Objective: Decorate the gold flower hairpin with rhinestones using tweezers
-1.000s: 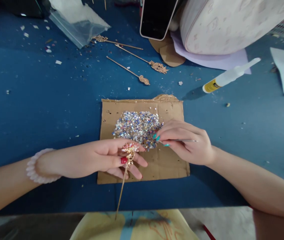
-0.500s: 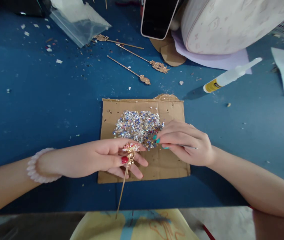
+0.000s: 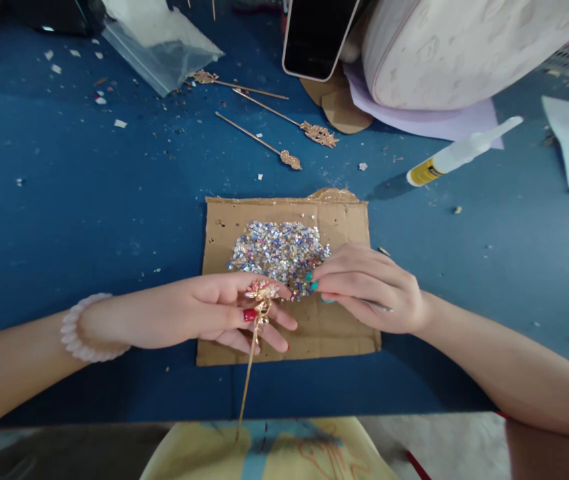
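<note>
My left hand [image 3: 234, 313] holds a gold hairpin [image 3: 247, 380] between thumb and fingers, its long stick pointing down past the table edge. Pink and clear stones cover the flower-shaped head [image 3: 262, 289]. My right hand [image 3: 374, 287] is closed in a pinch around slim metal tweezers [image 3: 380, 306]; only their silver back end shows, and the tips are hidden by the fingers. Those fingertips are at the right edge of a pile of small glittering rhinestones [image 3: 277, 247]. The pile, blue, white and a few red, lies on a cardboard sheet [image 3: 334, 340] under both hands.
Beyond the cardboard lie several gold hairpins [image 3: 319, 133]. A white glue bottle with a yellow label [image 3: 427, 172] stands at the right. Farther back are a plastic bag [image 3: 164, 50], a phone [image 3: 319, 37] and a pale pouch [image 3: 444, 53]. Scraps dot the blue table [image 3: 89, 213].
My left hand, with the hairpin, has shifted slightly up and right. My right fingertips have moved slightly at the edge of the rhinestone pile. The other things stay put.
</note>
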The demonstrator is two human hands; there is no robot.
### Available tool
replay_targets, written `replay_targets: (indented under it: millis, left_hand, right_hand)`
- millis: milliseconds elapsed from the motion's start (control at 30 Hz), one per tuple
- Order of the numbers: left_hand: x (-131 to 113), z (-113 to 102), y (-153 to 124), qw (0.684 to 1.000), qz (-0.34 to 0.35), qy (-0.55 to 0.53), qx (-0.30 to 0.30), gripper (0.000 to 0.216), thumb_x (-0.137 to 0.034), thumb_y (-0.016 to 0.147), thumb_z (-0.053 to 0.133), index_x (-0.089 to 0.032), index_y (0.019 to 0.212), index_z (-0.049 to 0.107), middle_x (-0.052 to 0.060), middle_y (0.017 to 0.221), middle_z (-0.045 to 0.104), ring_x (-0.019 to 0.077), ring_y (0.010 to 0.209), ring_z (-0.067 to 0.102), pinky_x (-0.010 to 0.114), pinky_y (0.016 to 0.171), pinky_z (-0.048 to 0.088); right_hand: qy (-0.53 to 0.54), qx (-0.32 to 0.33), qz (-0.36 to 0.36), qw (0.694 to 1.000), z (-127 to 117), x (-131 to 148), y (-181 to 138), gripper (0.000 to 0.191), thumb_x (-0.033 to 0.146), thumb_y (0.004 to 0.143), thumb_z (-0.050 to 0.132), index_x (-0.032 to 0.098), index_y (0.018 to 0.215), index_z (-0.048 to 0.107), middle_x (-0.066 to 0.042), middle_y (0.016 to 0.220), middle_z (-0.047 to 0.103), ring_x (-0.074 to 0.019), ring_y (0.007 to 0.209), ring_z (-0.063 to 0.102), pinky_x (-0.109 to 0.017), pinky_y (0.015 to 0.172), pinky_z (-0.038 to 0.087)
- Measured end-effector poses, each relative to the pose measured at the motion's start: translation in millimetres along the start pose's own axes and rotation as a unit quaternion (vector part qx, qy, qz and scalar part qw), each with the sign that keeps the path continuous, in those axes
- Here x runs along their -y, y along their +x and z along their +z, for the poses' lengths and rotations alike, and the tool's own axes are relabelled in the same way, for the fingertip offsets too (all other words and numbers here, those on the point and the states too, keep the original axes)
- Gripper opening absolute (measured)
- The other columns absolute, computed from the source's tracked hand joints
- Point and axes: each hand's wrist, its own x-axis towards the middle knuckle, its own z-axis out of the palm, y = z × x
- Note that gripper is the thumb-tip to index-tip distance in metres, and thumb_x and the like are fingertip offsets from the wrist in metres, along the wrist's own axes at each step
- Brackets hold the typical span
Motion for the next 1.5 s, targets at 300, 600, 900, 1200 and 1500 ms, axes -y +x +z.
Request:
replay_targets:
  millis: [300, 600, 900, 1200, 1500]
  left_hand:
    - [-9.5, 5.8, -0.6, 1.0, -0.011, 0.015, -0.004, 0.036, -0.033, 0.106, 0.065, -0.033, 0.142, 0.062, 0.004, 0.143, 0.068, 0.0174, 0.127, 0.069, 0.025, 0.106, 0.057]
    - [-8.0, 4.2, 0.9, 0.999, -0.008, 0.042, -0.005, 0.037, -0.036, 0.107, 0.064, -0.033, 0.144, 0.06, 0.004, 0.144, 0.067, 0.0175, 0.128, 0.068, 0.024, 0.105, 0.057]
    - [-10.5, 8.2, 4.0, 0.999, -0.015, 0.03, -0.009, 0.03, -0.035, 0.107, 0.064, -0.03, 0.136, 0.065, 0.003, 0.14, 0.071, 0.0166, 0.129, 0.068, 0.021, 0.102, 0.057]
    - [-6.8, 7.7, 1.9, 0.999, -0.012, 0.046, -0.02, 0.033, -0.032, 0.109, 0.059, -0.03, 0.142, 0.058, 0.005, 0.146, 0.068, 0.0171, 0.132, 0.066, 0.022, 0.1, 0.056]
    - [-20.9, 9.4, -2.6, 0.993, -0.053, 0.092, -0.043, 0.025, -0.027, 0.11, 0.056, -0.029, 0.135, 0.062, 0.001, 0.136, 0.072, 0.0146, 0.123, 0.071, 0.019, 0.098, 0.058]
  right_hand:
    - [-0.001, -0.013, -0.003, 1.0, 1.3, 1.4, 1.9, 0.009, 0.014, 0.103, 0.058, 0.016, 0.098, 0.066, -0.007, 0.084, 0.078, -0.0172, 0.078, 0.076, -0.034, 0.074, 0.068]
    - [0.071, -0.047, 0.068, 0.994, -2.5, 11.4, 6.0, 0.011, 0.012, 0.103, 0.056, 0.016, 0.099, 0.066, -0.008, 0.086, 0.078, -0.0158, 0.085, 0.079, -0.032, 0.081, 0.069]
    - [0.142, -0.03, 0.074, 0.987, 3.0, 28.5, 16.1, 0.011, 0.013, 0.105, 0.055, 0.015, 0.103, 0.066, -0.01, 0.089, 0.079, -0.015, 0.091, 0.079, -0.028, 0.084, 0.068]
    - [0.104, -0.038, 0.035, 0.993, 3.2, 28.5, 13.2, 0.014, 0.015, 0.106, 0.053, 0.015, 0.106, 0.066, -0.011, 0.088, 0.078, -0.0162, 0.086, 0.078, -0.03, 0.079, 0.069]
    - [0.12, -0.048, 0.148, 0.98, -2.8, 18.3, 5.2, 0.011, 0.018, 0.104, 0.06, 0.02, 0.106, 0.071, -0.006, 0.088, 0.08, -0.0183, 0.098, 0.08, -0.03, 0.086, 0.069]
